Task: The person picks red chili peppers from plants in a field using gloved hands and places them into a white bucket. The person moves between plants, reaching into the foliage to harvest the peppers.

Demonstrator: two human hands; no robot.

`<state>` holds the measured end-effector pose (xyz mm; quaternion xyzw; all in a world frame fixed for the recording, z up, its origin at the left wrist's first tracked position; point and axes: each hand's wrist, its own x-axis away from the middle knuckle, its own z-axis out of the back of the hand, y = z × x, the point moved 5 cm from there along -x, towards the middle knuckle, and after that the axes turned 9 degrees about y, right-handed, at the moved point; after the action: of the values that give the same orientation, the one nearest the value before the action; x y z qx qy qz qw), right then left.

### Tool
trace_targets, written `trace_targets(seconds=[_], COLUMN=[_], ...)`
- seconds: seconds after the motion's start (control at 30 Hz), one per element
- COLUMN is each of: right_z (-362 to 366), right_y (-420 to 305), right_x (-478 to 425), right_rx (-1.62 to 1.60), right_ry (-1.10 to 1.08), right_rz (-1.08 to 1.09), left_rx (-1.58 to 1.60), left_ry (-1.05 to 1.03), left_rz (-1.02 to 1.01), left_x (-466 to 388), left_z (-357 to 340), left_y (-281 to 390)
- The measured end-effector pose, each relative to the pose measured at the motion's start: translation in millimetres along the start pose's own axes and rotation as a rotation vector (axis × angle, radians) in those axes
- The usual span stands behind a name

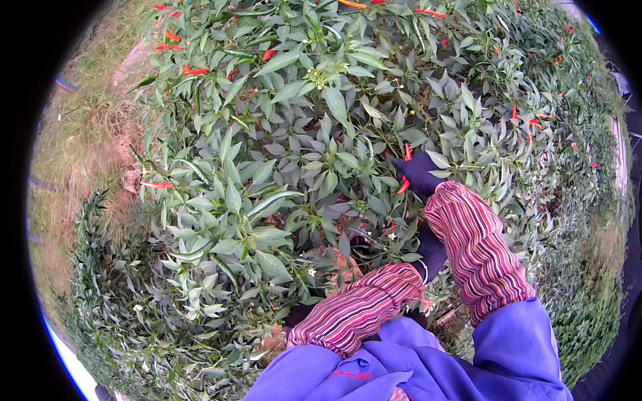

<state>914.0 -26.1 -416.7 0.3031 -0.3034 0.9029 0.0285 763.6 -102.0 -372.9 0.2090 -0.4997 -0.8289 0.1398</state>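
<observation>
Dark gloves cover both of my hands, and striped sleeves cover the forearms. My right hand (421,173) is curled among the leaves of a chili plant, right of centre, with red chili peppers (403,185) at its fingers. Just below it, my left hand (432,253) reaches into the foliage; leaves hide its fingers, so its grip does not show. Left of the hands, a long green chili pepper (273,201) hangs among leaves, and a red chili pepper (157,185) lies farther left. White flowers (392,236) show close to my left hand.
Dense chili plants (321,100) surround me, with more red peppers (430,12) at the top. Dry grass (70,165) runs along the left side. Reddish soil (346,265) shows between stems. A pale strip (620,155) lies at the far right.
</observation>
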Motion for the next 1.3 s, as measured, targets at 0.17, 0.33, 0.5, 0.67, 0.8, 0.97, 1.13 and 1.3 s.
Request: trace_targets(seconds=[0.17, 0.33, 0.5, 0.67, 0.8, 0.97, 1.13, 1.3], right_z=[-18.7, 6.5, -12.6, 50.5, 48.2, 75.6, 81.1, 74.6], right_y=[-6.5, -113.1, -71.7, -11.8, -26.8, 2.7, 61.7, 16.0], right_x=[22.1, 51.6, -4.9, -59.4, -56.8, -70.9, -102.6, -81.5], right_rx=[-0.498, -0.700, -1.127, -1.251, -1.156, -1.001, -0.775, -0.538], right_ry=[-0.287, -0.601, -0.829, -0.699, -0.752, -0.895, -0.781, -0.557], right_rz=[-0.134, -0.118, -0.177, -0.319, -0.307, -0.144, -0.365, 0.244], left_rx=[-0.031, 0.028, 0.336, 0.206, -0.417, -0.639, -0.648, -0.736], left_ry=[-0.166, -0.202, -0.176, -0.302, 0.202, 0.265, 0.266, -0.177], left_rz=[0.015, 0.051, 0.169, 0.354, -0.084, 0.246, 0.009, 0.040], left_x=[-1.2, 11.4, -16.5, -95.2, -149.7, -158.6, -115.5, -105.5], left_z=[-12.3, -17.3, 32.5, 62.3, 110.9, 192.3, 161.3, 122.2], left_y=[-10.2, -19.0, 0.6, -38.4, -68.9, -152.9, -141.4, -115.0])
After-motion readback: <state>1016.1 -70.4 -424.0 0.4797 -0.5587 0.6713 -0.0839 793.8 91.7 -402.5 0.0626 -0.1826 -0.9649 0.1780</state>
